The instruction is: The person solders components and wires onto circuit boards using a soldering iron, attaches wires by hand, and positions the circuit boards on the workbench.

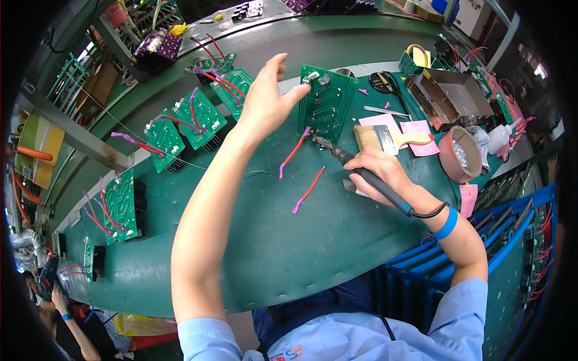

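Note:
My right hand [379, 171] is wrapped round the black handle of a soldering iron [349, 161]. The iron's tip meets the lower edge of a green circuit board [327, 102], beside the purple end of a red wire [294, 154]. That board looks propped up, with white connectors near its top. Fingers apart, my left hand [269, 96] is raised at the board's upper left; its thumb reaches the board's edge, but whether it touches is unclear. Another red wire [309, 190] with purple ends lies loose on the green mat, nearer to me.
Several wired circuit boards [198, 118] line the left side. At right are a wide brush [378, 138], pink paper slips [420, 137], a metal box [448, 96], a round tub [460, 155] and a white bottle [499, 139]. A blue rack [469, 240] stands at lower right; a co-worker's arm [75, 325] shows lower left.

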The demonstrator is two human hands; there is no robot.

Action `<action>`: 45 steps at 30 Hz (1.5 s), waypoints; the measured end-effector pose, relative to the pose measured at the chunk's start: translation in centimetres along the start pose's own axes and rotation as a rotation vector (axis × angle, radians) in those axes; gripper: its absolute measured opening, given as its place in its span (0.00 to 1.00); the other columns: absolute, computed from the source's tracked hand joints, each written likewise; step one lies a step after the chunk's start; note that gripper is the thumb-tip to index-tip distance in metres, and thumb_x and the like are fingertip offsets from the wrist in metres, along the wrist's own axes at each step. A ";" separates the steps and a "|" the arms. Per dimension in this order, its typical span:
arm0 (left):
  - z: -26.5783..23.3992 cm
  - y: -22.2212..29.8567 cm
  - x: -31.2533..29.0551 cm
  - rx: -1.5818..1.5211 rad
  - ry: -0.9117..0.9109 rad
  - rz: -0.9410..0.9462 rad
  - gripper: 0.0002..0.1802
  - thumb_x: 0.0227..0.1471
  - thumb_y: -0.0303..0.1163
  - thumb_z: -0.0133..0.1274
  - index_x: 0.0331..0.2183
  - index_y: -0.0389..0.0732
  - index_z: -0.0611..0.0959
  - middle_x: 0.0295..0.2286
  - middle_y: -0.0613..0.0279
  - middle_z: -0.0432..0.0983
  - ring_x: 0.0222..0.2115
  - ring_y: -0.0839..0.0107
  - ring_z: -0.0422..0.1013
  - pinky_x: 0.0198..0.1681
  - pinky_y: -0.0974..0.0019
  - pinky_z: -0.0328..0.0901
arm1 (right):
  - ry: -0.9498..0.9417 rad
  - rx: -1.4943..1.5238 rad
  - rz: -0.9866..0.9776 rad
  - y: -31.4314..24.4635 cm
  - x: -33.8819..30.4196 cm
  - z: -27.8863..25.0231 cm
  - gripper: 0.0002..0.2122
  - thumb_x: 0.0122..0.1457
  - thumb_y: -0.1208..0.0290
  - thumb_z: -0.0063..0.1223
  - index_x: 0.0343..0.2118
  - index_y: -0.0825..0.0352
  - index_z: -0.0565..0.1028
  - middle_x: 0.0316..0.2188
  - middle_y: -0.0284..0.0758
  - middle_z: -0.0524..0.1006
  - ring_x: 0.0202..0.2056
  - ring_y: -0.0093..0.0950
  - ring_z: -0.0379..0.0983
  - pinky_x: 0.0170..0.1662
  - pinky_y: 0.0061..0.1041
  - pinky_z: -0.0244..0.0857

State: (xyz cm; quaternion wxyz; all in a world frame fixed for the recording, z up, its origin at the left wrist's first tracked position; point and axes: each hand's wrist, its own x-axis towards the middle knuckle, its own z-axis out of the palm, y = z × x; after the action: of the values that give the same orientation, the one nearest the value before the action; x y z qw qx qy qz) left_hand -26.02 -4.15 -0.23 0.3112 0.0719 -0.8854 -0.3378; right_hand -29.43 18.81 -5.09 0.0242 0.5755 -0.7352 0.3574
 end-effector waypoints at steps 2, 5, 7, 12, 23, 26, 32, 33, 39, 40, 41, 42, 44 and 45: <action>0.2 0.1 1.3 -0.095 -0.033 -0.041 0.23 0.42 0.30 0.53 0.43 0.38 0.69 0.34 0.58 0.71 0.37 0.72 0.67 0.41 0.70 0.60 | 0.003 -0.002 -0.004 0.1 0.1 0.1 0.08 0.40 0.78 0.52 0.28 0.67 0.72 0.24 0.37 0.70 0.26 0.33 0.69 0.30 0.25 0.64; 0.2 -0.1 2.2 -0.372 -0.349 -0.071 0.21 0.42 0.27 0.53 0.42 0.37 0.70 0.32 0.61 0.72 0.34 0.75 0.67 0.39 0.71 0.61 | 0.078 0.017 -0.066 0.2 0.1 0.3 0.08 0.39 0.78 0.53 0.26 0.65 0.72 0.21 0.36 0.66 0.22 0.34 0.67 0.25 0.27 0.62; 0.2 -0.3 1.9 -0.285 -0.362 -0.061 0.18 0.41 0.24 0.52 0.39 0.37 0.71 0.29 0.65 0.72 0.30 0.78 0.67 0.37 0.73 0.61 | 0.075 0.023 -0.066 0.3 0.1 0.4 0.08 0.39 0.78 0.53 0.26 0.65 0.72 0.21 0.36 0.66 0.22 0.34 0.67 0.25 0.27 0.62; 0.0 -0.2 0.8 -0.182 -0.302 -0.017 0.13 0.40 0.20 0.51 0.33 0.37 0.70 0.25 0.67 0.70 0.27 0.81 0.66 0.32 0.76 0.61 | 0.081 0.017 -0.094 0.2 0.0 0.5 0.08 0.39 0.79 0.53 0.26 0.65 0.72 0.21 0.35 0.66 0.22 0.33 0.67 0.24 0.26 0.62; -1.0 0.8 -1.0 -0.097 -0.273 0.162 0.21 0.37 0.18 0.52 0.38 0.41 0.69 0.29 0.64 0.70 0.26 0.77 0.66 0.30 0.73 0.62 | 0.064 -0.008 -0.113 -0.3 -0.2 0.6 0.08 0.39 0.80 0.53 0.26 0.66 0.72 0.21 0.35 0.67 0.22 0.33 0.67 0.25 0.26 0.62; -1.5 1.1 -0.9 0.096 -0.237 0.362 0.22 0.35 0.20 0.54 0.38 0.43 0.71 0.32 0.61 0.69 0.30 0.65 0.68 0.32 0.66 0.63 | 0.063 -0.021 -0.125 -0.3 -0.1 0.6 0.08 0.38 0.80 0.53 0.26 0.66 0.72 0.21 0.35 0.67 0.22 0.33 0.67 0.25 0.26 0.62; -1.7 1.6 -1.2 0.187 -0.274 0.432 0.16 0.34 0.23 0.55 0.32 0.39 0.73 0.30 0.59 0.68 0.32 0.59 0.67 0.33 0.63 0.63 | 0.072 -0.026 -0.137 -0.6 -0.2 0.8 0.09 0.38 0.80 0.53 0.25 0.66 0.72 0.20 0.35 0.66 0.22 0.33 0.67 0.25 0.27 0.62; -1.6 1.7 -1.3 0.190 -0.253 0.441 0.16 0.34 0.23 0.55 0.31 0.39 0.73 0.30 0.59 0.68 0.31 0.58 0.67 0.33 0.63 0.63 | 0.070 -0.038 -0.138 -0.7 -0.3 0.9 0.08 0.37 0.80 0.53 0.25 0.66 0.71 0.20 0.35 0.66 0.22 0.33 0.67 0.25 0.27 0.62; -1.6 1.9 -1.6 0.199 -0.245 0.420 0.13 0.34 0.22 0.54 0.29 0.38 0.73 0.27 0.58 0.68 0.30 0.58 0.67 0.32 0.62 0.62 | 0.060 -0.129 -0.209 -0.9 -0.3 1.1 0.09 0.36 0.79 0.55 0.24 0.66 0.71 0.19 0.34 0.65 0.22 0.32 0.65 0.25 0.27 0.61; -1.7 1.9 -1.6 0.202 -0.255 0.417 0.13 0.33 0.21 0.54 0.28 0.38 0.73 0.27 0.58 0.67 0.30 0.58 0.67 0.31 0.62 0.62 | 0.055 -0.167 -0.245 -0.9 -0.3 1.1 0.09 0.36 0.78 0.55 0.24 0.66 0.71 0.19 0.34 0.65 0.22 0.32 0.65 0.25 0.27 0.61; -1.8 2.0 -1.7 0.204 -0.266 0.420 0.13 0.33 0.21 0.54 0.28 0.38 0.73 0.27 0.58 0.67 0.30 0.58 0.67 0.31 0.62 0.62 | 0.062 -0.174 -0.237 -0.9 -0.4 1.1 0.09 0.36 0.78 0.55 0.24 0.66 0.71 0.19 0.34 0.65 0.22 0.32 0.65 0.25 0.27 0.61; -1.8 2.0 -1.7 0.219 -0.267 0.421 0.13 0.33 0.21 0.54 0.28 0.37 0.73 0.27 0.58 0.67 0.30 0.59 0.67 0.31 0.62 0.62 | 0.057 -0.190 -0.263 -0.9 -0.5 1.2 0.09 0.36 0.77 0.55 0.24 0.66 0.71 0.19 0.34 0.65 0.22 0.32 0.65 0.26 0.27 0.61; -1.8 2.2 -1.8 0.244 -0.264 0.452 0.12 0.33 0.21 0.54 0.27 0.37 0.72 0.26 0.60 0.67 0.30 0.60 0.66 0.31 0.62 0.62 | 0.055 -0.228 -0.297 -0.8 -0.6 1.3 0.09 0.36 0.76 0.55 0.24 0.66 0.70 0.19 0.33 0.64 0.23 0.31 0.65 0.27 0.26 0.61; -1.8 2.2 -1.8 0.250 -0.265 0.462 0.12 0.33 0.21 0.54 0.27 0.37 0.72 0.26 0.60 0.67 0.30 0.60 0.66 0.31 0.62 0.62 | 0.068 -0.238 -0.301 -0.8 -0.7 1.3 0.09 0.36 0.76 0.55 0.24 0.66 0.70 0.19 0.33 0.64 0.23 0.31 0.65 0.27 0.26 0.61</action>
State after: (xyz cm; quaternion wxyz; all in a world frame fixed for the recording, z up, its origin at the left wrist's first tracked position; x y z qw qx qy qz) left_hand -23.28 -2.84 1.34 0.2501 -0.1387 -0.9460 -0.1529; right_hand -28.03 18.60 -6.03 0.1698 0.6596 -0.6767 0.2795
